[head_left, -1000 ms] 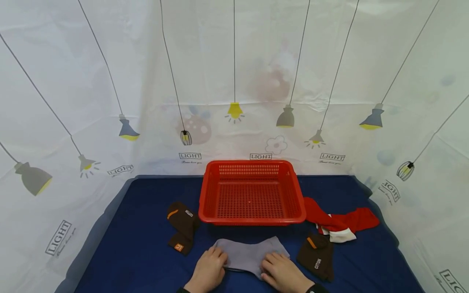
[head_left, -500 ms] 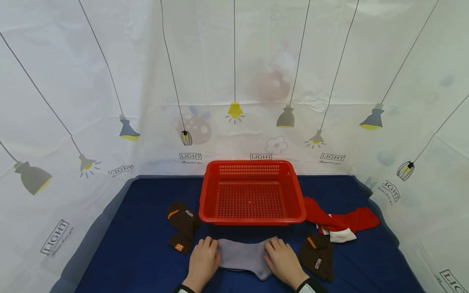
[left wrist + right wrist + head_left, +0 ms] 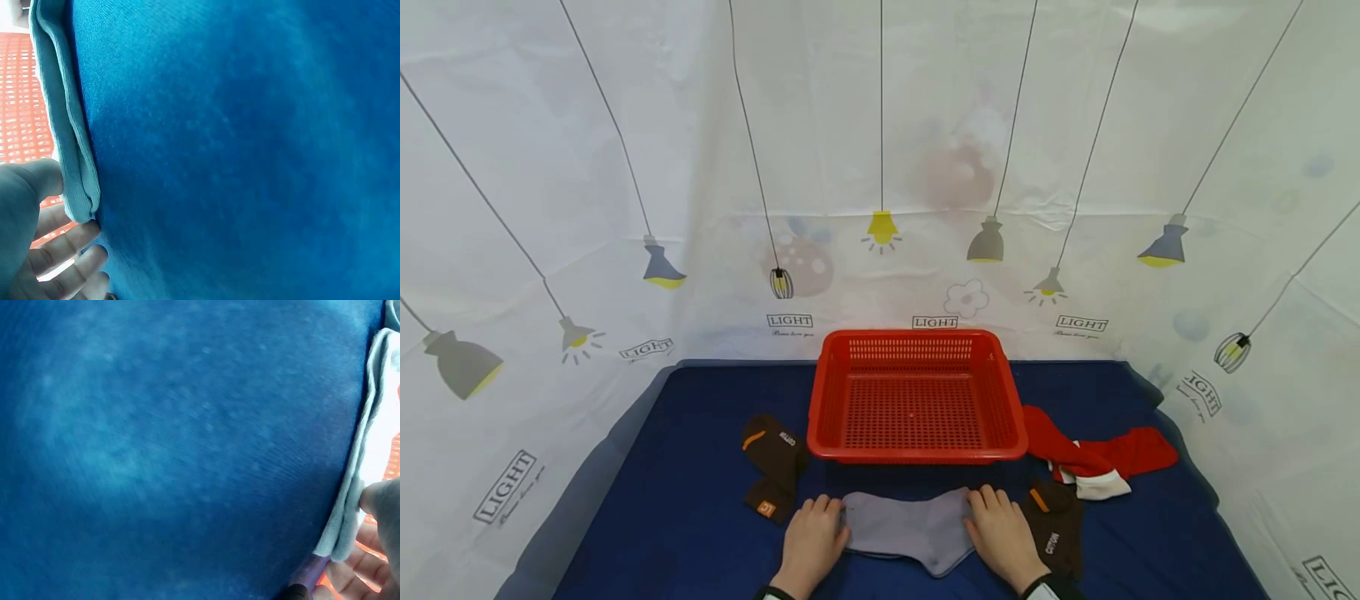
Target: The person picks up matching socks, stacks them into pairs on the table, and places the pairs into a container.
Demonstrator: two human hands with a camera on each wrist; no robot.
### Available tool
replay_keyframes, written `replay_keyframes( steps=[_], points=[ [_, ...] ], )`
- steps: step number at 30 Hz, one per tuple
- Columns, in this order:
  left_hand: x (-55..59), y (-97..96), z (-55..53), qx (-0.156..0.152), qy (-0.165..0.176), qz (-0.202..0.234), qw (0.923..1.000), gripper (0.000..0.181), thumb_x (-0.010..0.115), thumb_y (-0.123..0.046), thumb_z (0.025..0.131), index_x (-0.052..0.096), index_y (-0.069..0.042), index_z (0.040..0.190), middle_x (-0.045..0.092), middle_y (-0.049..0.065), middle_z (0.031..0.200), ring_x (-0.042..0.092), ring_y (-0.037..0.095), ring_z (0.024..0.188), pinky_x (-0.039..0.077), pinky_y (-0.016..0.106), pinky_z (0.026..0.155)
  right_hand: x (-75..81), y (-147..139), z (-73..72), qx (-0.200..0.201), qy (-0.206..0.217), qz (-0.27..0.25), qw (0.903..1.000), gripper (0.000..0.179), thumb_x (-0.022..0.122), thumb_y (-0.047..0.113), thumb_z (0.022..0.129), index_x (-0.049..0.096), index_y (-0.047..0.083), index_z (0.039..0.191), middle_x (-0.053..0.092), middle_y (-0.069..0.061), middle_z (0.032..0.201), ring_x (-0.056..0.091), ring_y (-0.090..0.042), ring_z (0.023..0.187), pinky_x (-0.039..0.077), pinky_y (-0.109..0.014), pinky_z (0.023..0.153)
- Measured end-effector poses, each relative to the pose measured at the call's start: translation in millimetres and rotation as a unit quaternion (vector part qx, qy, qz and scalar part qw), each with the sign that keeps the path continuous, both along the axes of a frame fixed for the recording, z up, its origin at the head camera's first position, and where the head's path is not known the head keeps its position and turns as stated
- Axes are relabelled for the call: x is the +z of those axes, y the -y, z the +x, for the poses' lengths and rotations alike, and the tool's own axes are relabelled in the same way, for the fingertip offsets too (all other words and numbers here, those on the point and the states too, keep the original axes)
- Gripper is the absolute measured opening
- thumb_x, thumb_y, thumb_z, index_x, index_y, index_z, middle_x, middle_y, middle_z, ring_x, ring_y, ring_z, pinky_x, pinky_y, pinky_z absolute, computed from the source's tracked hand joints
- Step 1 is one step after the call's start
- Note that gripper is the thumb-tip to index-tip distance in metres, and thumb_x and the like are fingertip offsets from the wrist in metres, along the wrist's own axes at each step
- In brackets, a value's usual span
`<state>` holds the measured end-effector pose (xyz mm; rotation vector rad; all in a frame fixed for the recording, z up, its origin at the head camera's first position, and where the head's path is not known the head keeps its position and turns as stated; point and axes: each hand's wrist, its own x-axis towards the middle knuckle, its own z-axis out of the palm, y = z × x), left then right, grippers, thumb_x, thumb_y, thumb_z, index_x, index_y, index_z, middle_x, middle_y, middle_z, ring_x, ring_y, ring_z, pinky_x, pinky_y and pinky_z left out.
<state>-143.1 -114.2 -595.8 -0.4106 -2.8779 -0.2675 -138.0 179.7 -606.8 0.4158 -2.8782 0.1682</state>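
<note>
Grey socks [image 3: 906, 525], stacked with the layered edges showing in both wrist views, lie flat across the front middle of the blue cloth. At their left end rests my left hand [image 3: 812, 537], its thumb [image 3: 47, 177] against the edge and its fingers extended past the end. My right hand [image 3: 1003, 533] lies at the other end, thumb [image 3: 377, 497] touching the fabric and fingers relaxed beside it. One brown sock bundle [image 3: 772, 454] is beyond my left hand; another brown sock bundle [image 3: 1060, 525] sits right beside my right hand, partly covered by it.
A red plastic basket [image 3: 917, 457] stands just behind the grey socks. Red and white socks [image 3: 1105, 458] lie to its right. The blue cloth [image 3: 685, 500] covers the surface, and a white printed curtain [image 3: 880, 125] encloses the back and sides.
Both hands have slid outward from on top of the grey socks to their two ends, and the socks lie more uncovered. The basket and other socks have stayed in place.
</note>
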Motion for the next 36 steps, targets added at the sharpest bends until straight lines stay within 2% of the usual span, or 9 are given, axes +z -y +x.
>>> replay_keyframes(
  steps=[11, 21, 28, 36],
  points=[
    [0.7, -2.7, -1.3, -0.021, 0.006, -0.001, 0.9998, 0.027, 0.078, -0.026, 0.066, 0.063, -0.010, 0.083, 0.052, 0.000, 0.073, 0.050, 0.018, 0.064, 0.042, 0.034, 0.057, -7.6, -3, -2.5, 0.031, -0.019, 0.011, 0.9993, 0.034, 0.076, 0.029, 0.071, 0.053, 0.012, 0.089, 0.046, -0.001, 0.079, 0.046, -0.017, 0.068, 0.037, -0.030, 0.052],
    [-4.0, -1.0, -2.3, -0.030, -0.001, -0.002, 0.9995, 0.028, 0.079, -0.025, 0.064, 0.063, -0.012, 0.083, 0.050, -0.001, 0.071, 0.049, 0.017, 0.061, 0.041, 0.033, 0.055, -8.2, -9, -5.9, 0.069, -0.004, 0.002, 0.9976, 0.033, 0.074, 0.027, 0.074, 0.054, 0.012, 0.094, 0.046, -0.002, 0.082, 0.046, -0.015, 0.067, 0.038, -0.028, 0.052],
    [-8.6, -2.5, -3.2, -0.026, -0.004, 0.000, 0.9996, 0.029, 0.079, -0.024, 0.063, 0.062, -0.011, 0.083, 0.051, 0.000, 0.072, 0.050, 0.018, 0.062, 0.042, 0.034, 0.055, -10.1, -9, -5.3, 0.075, 0.004, -0.012, 0.9971, 0.034, 0.076, 0.022, 0.072, 0.052, 0.011, 0.093, 0.045, -0.002, 0.081, 0.046, -0.013, 0.066, 0.040, -0.026, 0.052],
    [-11.7, -5.4, -2.7, -0.027, -0.015, 0.011, 0.9995, 0.026, 0.077, -0.018, 0.061, 0.056, -0.012, 0.076, 0.049, 0.000, 0.067, 0.049, 0.018, 0.059, 0.040, 0.032, 0.052, -14.9, -6, -2.3, 0.068, -0.002, -0.028, 0.9973, 0.034, 0.076, 0.016, 0.071, 0.049, 0.011, 0.092, 0.045, -0.002, 0.080, 0.047, -0.014, 0.064, 0.041, -0.026, 0.051]
  ],
)
